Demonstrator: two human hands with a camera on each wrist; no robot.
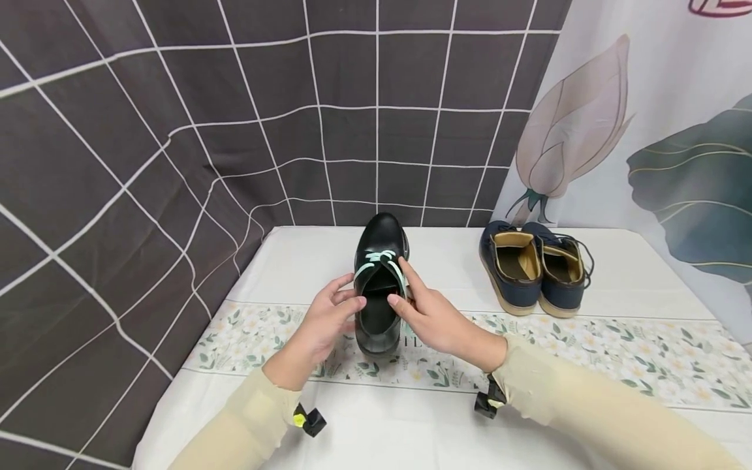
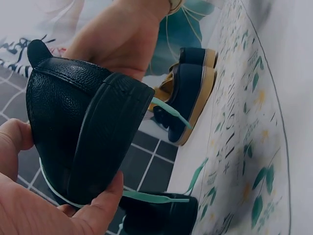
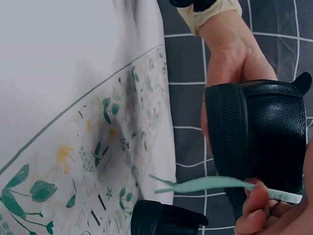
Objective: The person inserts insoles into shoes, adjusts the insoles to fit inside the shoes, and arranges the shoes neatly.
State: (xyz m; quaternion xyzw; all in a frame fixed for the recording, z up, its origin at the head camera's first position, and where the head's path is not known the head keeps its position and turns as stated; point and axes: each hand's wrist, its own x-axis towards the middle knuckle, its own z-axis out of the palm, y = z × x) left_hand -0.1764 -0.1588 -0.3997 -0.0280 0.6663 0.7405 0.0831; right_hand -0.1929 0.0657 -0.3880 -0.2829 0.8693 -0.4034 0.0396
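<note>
A black leather shoe (image 1: 376, 333) with mint-green laces (image 1: 380, 254) is held up off the table, toe pointing away from me. My left hand (image 1: 330, 318) grips its left side, thumb at the collar. On the other side my right hand (image 1: 431, 316) grips it, thumb by the opening and fingers along the outside. The wrist views show the held shoe's heel and ridged sole (image 2: 110, 137), with a loose lace end (image 3: 210, 183) hanging from it. Below it a second black shoe (image 2: 161, 215) stands on the table; in the head view it is mostly hidden.
A pair of navy shoes (image 1: 517, 290) with tan soles stands side by side at the back right. The white table cover (image 1: 382, 424) has a floral band across it. Dark gridded cloth (image 1: 346, 130) hangs behind and left; a flower-printed curtain (image 1: 587, 196) hangs right.
</note>
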